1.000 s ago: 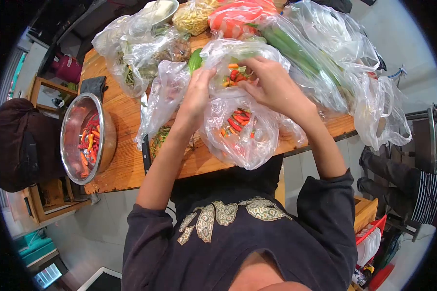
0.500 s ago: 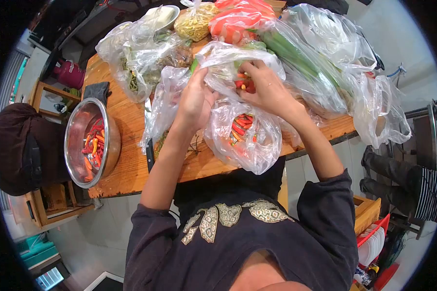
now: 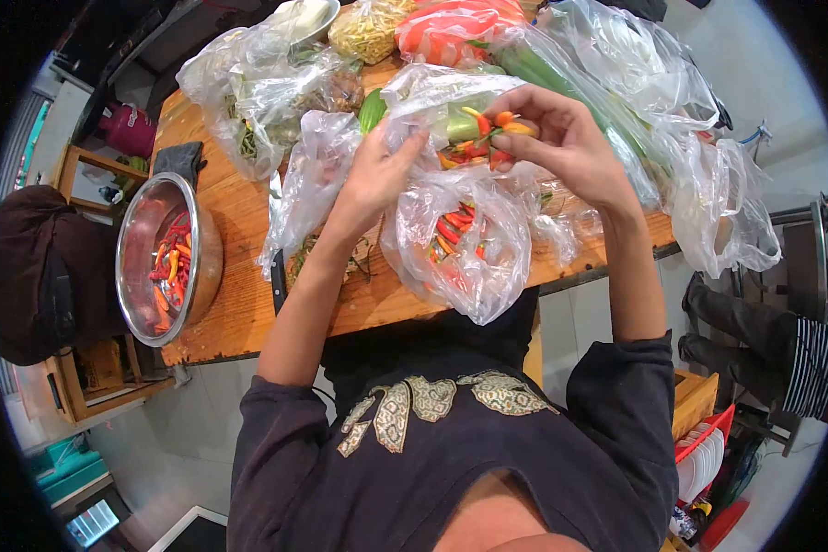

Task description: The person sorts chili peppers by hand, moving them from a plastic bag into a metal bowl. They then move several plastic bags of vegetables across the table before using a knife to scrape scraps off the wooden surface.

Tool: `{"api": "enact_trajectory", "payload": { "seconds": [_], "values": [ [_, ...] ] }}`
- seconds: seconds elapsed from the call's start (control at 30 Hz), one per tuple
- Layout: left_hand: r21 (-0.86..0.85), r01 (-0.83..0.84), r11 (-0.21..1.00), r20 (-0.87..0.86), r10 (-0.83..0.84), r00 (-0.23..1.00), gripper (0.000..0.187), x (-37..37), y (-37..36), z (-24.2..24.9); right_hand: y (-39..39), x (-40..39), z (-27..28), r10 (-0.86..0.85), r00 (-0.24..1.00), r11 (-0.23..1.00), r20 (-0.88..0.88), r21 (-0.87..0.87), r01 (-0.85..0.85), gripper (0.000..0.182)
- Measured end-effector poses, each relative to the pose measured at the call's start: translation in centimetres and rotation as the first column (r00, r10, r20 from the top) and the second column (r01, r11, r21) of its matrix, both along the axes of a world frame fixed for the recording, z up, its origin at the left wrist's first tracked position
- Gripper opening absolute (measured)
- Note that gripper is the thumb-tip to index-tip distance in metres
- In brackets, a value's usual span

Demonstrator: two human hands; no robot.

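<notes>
My right hand (image 3: 575, 143) is closed on a small bunch of orange, red and yellow chillies (image 3: 506, 127), raised at the mouth of a clear plastic bag (image 3: 432, 85). More chillies show just below the fingers. My left hand (image 3: 377, 179) grips the near-left side of that bag, its fingertips partly hidden by the plastic. Toward me lies another clear bag or fold (image 3: 478, 290) with red chillies (image 3: 454, 225) inside. On the left, a steel bowl (image 3: 210, 267) contains red and orange chillies (image 3: 177, 262).
Bags of greens (image 3: 276, 120), yellow pieces (image 3: 373, 32) and long green stalks (image 3: 561, 92) crowd the far side of the wooden table (image 3: 239, 221). A knife handle (image 3: 279, 285) lies near the front edge. A red-orange bag (image 3: 451, 32) sits at the back.
My right hand has come up and to the right out of the bag, bringing chillies into view. My left hand stays on the plastic, shifted slightly.
</notes>
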State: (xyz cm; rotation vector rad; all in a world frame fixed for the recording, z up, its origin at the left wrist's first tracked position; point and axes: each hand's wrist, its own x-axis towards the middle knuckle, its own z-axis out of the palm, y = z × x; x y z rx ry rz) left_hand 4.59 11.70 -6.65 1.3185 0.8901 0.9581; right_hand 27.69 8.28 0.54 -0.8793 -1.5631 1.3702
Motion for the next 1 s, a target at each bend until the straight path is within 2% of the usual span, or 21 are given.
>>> {"api": "enact_trajectory", "payload": {
  "seconds": [0.03, 0.13, 0.17, 0.2, 0.23, 0.27, 0.33, 0.4, 0.47, 0.53, 0.63, 0.77, 0.9, 1.0],
  "values": [
    [-0.011, -0.012, 1.000, 0.028, 0.013, 1.000, 0.037, 0.1, -0.1, 0.1, -0.7, -0.4, 0.6, 0.011, 0.998, 1.000, -0.061, -0.016, -0.012, 0.023],
    [-0.074, -0.041, 0.996, 0.102, 0.049, 0.994, 0.037, 0.5, -0.7, 0.9, -2.5, -1.8, 0.0, 0.127, 0.986, 0.985, -0.104, -0.105, -0.137, 0.021],
    [-0.109, -0.048, 0.993, 0.119, 0.061, 0.991, 0.037, 0.6, -0.8, 1.1, -3.7, -3.0, -0.7, 0.086, 0.993, 0.992, 0.079, -0.099, -0.078, 0.019],
    [-0.143, -0.056, 0.988, 0.136, 0.075, 0.988, 0.038, 0.6, -0.8, 1.4, -4.6, -3.3, -1.4, 0.130, 0.935, 0.979, 0.329, 0.106, -0.173, 0.023],
    [-0.181, -0.054, 0.982, 0.173, 0.086, 0.981, 0.039, 0.6, -1.0, 1.7, -5.4, -3.5, -1.8, 0.110, 0.820, 0.910, 0.561, 0.275, -0.309, 0.026],
    [-0.220, -0.052, 0.974, 0.209, 0.099, 0.973, 0.040, 0.7, -1.1, 2.0, -6.3, -3.7, -1.4, 0.180, 0.735, 0.891, 0.654, 0.208, -0.403, 0.027],
    [-0.267, -0.052, 0.962, 0.242, 0.120, 0.963, 0.041, 0.6, -1.3, 1.9, -7.8, -3.9, -1.2, 0.199, 0.622, 0.892, 0.757, 0.123, -0.434, 0.025],
    [-0.278, -0.055, 0.959, 0.242, 0.125, 0.962, 0.041, 0.8, -1.1, 1.8, -7.9, -4.2, 0.3, 0.037, 0.703, 0.893, 0.710, 0.291, -0.342, 0.022],
    [-0.314, -0.020, 0.949, 0.265, 0.108, 0.958, 0.042, 0.8, -1.4, 2.4, -7.5, -3.9, 1.9, -0.024, 0.764, 0.912, 0.644, 0.327, -0.247, 0.020],
    [-0.342, -0.013, 0.940, 0.252, 0.105, 0.962, 0.044, 0.8, -1.8, 3.2, -5.5, -2.9, 2.8, 0.014, 0.822, 0.960, 0.569, 0.222, -0.170, 0.019],
    [-0.369, -0.010, 0.929, 0.208, 0.093, 0.974, 0.050, 0.6, -2.0, 3.6, -1.1, -2.1, 0.1, -0.333, 0.771, 0.876, 0.543, 0.480, 0.040, 0.022],
    [-0.342, 0.064, 0.938, 0.281, 0.037, 0.959, 0.060, 0.3, -1.4, 1.3, 1.4, -2.1, -3.7, -0.272, 0.650, 0.863, 0.709, 0.478, -0.161, 0.028],
    [-0.346, 0.102, 0.932, 0.384, 0.041, 0.922, 0.062, 0.2, -1.2, 0.1, 0.9, -2.9, -3.7, -0.285, 0.618, 0.888, 0.732, 0.445, -0.117, 0.035],
    [-0.431, 0.062, 0.900, 0.345, 0.101, 0.933, 0.060, 0.2, -1.3, 0.3, 1.1, -2.5, -4.3, -0.283, 0.634, 0.885, 0.719, 0.451, -0.116, 0.038]
  ]
}}
